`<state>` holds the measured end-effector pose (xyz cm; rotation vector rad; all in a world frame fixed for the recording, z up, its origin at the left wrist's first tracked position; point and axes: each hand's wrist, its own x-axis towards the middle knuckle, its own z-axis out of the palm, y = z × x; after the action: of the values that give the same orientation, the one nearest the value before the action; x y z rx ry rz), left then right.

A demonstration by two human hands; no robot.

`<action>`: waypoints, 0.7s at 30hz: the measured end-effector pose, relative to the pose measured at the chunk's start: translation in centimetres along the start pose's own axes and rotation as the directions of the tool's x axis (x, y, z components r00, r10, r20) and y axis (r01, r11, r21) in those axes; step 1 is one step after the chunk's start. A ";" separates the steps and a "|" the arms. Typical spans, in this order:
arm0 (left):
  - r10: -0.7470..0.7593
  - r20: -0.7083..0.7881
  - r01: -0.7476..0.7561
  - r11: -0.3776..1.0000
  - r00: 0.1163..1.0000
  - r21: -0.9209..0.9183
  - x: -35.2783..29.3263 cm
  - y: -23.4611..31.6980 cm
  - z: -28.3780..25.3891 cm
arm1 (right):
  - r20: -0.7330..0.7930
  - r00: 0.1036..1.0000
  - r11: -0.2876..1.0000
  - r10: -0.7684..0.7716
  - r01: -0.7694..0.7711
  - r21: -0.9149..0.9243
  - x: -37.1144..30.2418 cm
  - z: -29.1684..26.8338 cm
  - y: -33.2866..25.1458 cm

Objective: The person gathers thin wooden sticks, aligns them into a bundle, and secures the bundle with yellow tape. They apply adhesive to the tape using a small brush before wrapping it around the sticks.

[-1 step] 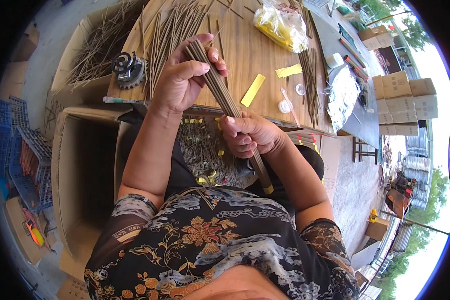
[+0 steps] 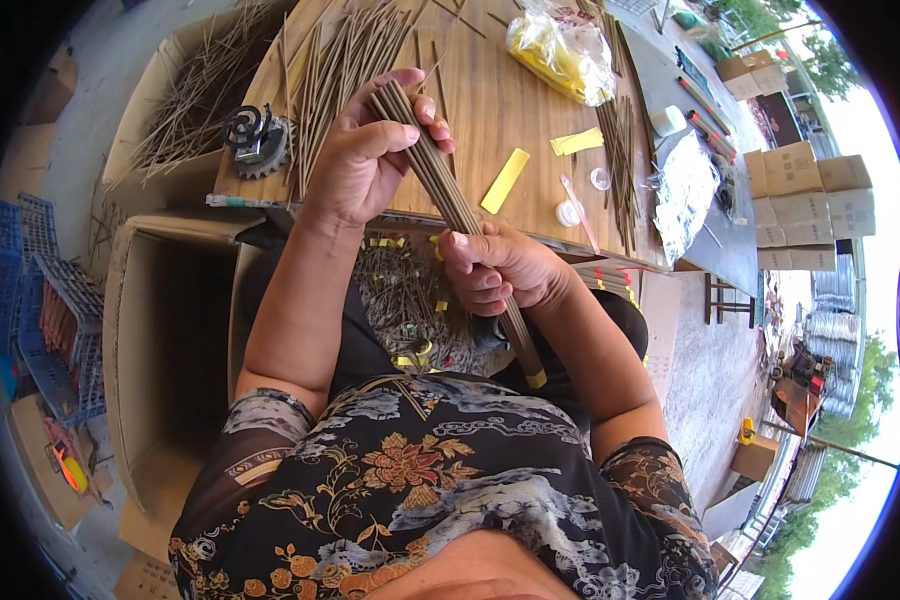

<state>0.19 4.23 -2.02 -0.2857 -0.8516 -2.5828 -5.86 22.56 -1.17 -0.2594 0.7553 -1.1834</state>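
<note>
A tight bundle of brown incense sticks (image 2: 436,175) slants across the space before my chest, its far end up and to the left. My left hand (image 2: 370,150) is closed on that far end, thumb on top and fingertips curling up on the other side. Around the middle of the bundle my right hand (image 2: 505,268) is wrapped, thumb pointing left along it. The near end, marked with a yellow band (image 2: 537,380), sticks out below my right hand close to my shirt. Just beyond the hands, a yellow paper strip (image 2: 505,181) lies on the wooden table (image 2: 480,100).
Loose sticks (image 2: 345,70) cover the table's far left, beside a dark toothed metal device (image 2: 258,142). More yellow strips (image 2: 577,141), a small brush (image 2: 579,212) and a clear bag (image 2: 562,55) lie right. Cardboard boxes (image 2: 175,350) stand left of me.
</note>
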 end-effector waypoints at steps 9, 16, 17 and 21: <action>0.046 -0.257 -0.032 0.998 0.965 0.056 0.1 -0.9 0.3 | -0.261 0.965 0.967 -0.041 -0.027 -0.253 0.5 1.6 -0.7; -0.068 -0.416 0.044 0.997 0.907 -0.067 0.4 -0.7 -0.3 | -0.337 0.938 0.922 -0.078 -0.060 -0.382 1.5 2.1 -0.1; -0.082 -0.339 0.048 0.993 0.937 -0.107 0.4 -0.4 -0.7 | -0.295 0.955 0.947 -0.031 -0.066 -0.313 1.5 1.9 0.0; -0.059 -0.296 0.027 0.994 0.953 -0.110 0.5 -0.2 -0.7 | -0.208 0.977 0.978 0.038 -0.080 -0.195 1.6 0.9 0.1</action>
<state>-0.42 3.81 -2.53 0.0961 -0.6200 -2.6242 -4.91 20.98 -1.23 -0.2849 1.0593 -1.0873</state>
